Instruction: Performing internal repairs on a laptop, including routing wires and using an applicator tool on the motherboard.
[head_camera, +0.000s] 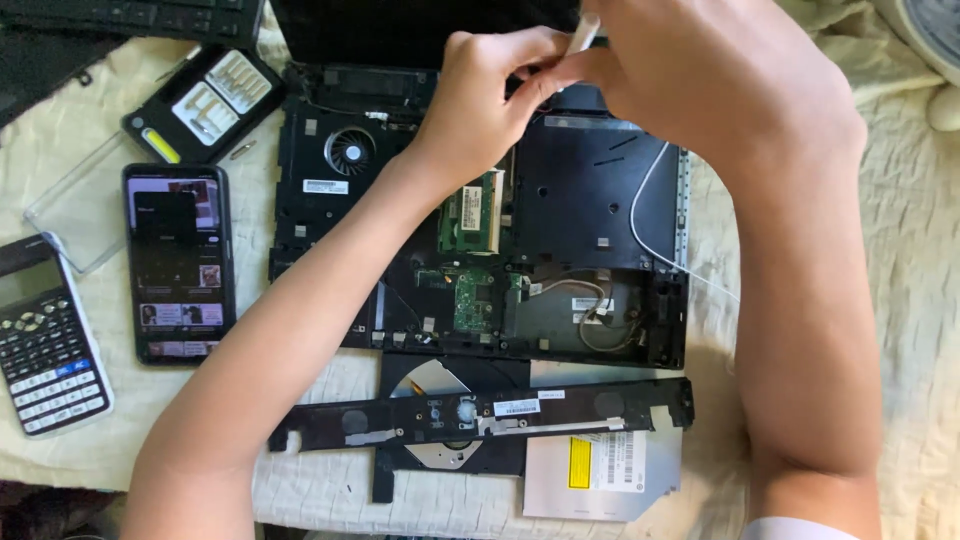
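An opened black laptop base (600, 190) lies on a cream cloth, its fan (350, 152) and green circuit boards (473, 215) exposed. My left hand (490, 95) and my right hand (690, 70) meet over the base's far edge. Both pinch a small white strip-like piece (583, 35) between thumb and fingers. A thin white wire (645, 215) loops across the right side of the base. What the strip joins underneath is hidden by my fingers.
A long black trim strip (480, 412) lies across an optical drive (600, 470) at the near side. On the left are a phone (178, 262), a calculator (45, 345), an open screwdriver bit case (205, 100) and its clear lid (85, 205).
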